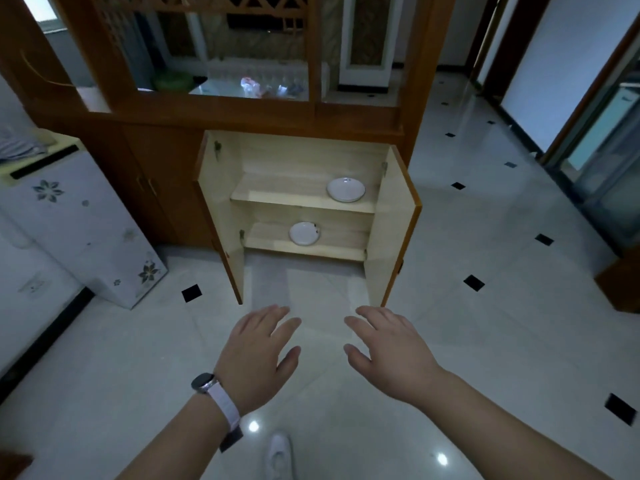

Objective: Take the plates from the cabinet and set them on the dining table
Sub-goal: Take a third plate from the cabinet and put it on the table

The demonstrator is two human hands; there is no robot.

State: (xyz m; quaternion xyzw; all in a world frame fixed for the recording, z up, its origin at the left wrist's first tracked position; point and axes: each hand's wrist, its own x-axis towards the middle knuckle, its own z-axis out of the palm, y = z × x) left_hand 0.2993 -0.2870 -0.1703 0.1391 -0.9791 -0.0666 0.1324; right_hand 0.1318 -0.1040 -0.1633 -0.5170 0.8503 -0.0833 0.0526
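White plates (345,189) shelved | left hand (258,355) empty, spread | right hand (391,351) likewise

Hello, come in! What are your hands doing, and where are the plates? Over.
Left hand and right hand open, empty, held out over the floor. Upper plate and lower plate on cabinet shelves, doors open. Nothing in the way.
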